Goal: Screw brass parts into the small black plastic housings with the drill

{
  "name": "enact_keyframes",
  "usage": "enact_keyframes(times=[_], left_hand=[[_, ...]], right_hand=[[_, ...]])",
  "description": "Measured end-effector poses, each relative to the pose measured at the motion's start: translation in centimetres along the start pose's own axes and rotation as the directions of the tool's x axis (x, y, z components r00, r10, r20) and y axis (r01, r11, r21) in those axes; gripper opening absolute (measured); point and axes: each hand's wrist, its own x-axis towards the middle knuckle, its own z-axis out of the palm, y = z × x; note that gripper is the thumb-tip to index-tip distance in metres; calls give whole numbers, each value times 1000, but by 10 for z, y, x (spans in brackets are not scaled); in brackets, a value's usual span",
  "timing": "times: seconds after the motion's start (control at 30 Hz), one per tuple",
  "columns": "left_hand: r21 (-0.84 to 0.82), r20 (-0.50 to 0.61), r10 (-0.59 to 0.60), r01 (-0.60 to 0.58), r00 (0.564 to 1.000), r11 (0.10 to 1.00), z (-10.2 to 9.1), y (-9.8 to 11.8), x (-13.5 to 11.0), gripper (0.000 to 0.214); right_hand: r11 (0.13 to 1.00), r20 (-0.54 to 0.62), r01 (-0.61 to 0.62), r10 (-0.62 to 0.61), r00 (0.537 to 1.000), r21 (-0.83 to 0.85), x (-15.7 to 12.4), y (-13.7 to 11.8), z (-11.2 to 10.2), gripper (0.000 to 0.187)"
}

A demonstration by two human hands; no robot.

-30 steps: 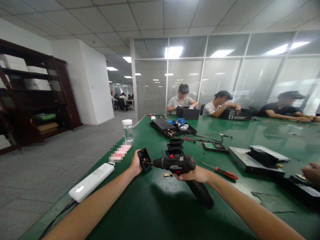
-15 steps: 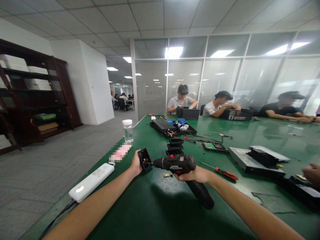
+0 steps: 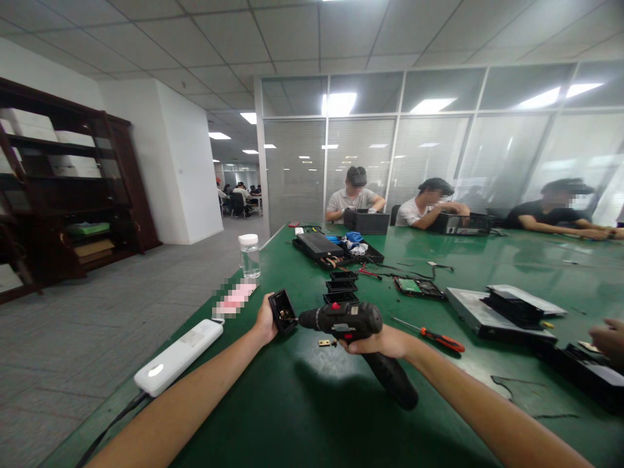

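Note:
My left hand (image 3: 266, 320) is closed round the outer side of a small black plastic box (image 3: 281, 305), tilted so its open face points right. Brass-coloured parts show inside it. In my right hand (image 3: 385, 342) is a black cordless drill (image 3: 341, 318), held level with its bit reaching into the box's opening. Where exactly the bit's tip rests is too small to make out. Below the drill's chuck, a small brass piece (image 3: 324, 343) lies on the green table (image 3: 273, 416). Several similar black boxes (image 3: 341, 286) stand in a row behind the drill.
A screwdriver (image 3: 441, 339) with an orange-black handle lies to the right, near silver drive cases (image 3: 487, 318). On the left are a white power strip (image 3: 180, 356) and a clear jar (image 3: 250, 258). Another person's hand (image 3: 607, 338) is at the right edge; several people sit opposite.

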Motion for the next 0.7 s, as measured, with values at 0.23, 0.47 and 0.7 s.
enact_keyframes(times=[0.23, 0.47, 0.7], left_hand=[[3, -9, 20, -20, 1000, 1000, 1, 0, -1, 28], [3, 4, 20, -20, 1000, 1000, 0, 0, -1, 29], [15, 16, 21, -22, 1000, 1000, -2, -1, 2, 30]], right_hand=[[999, 3, -12, 13, 1000, -33, 0, 4, -2, 19], [995, -1, -56, 56, 998, -79, 0, 9, -5, 20], [998, -6, -44, 44, 999, -55, 0, 8, -4, 21]])
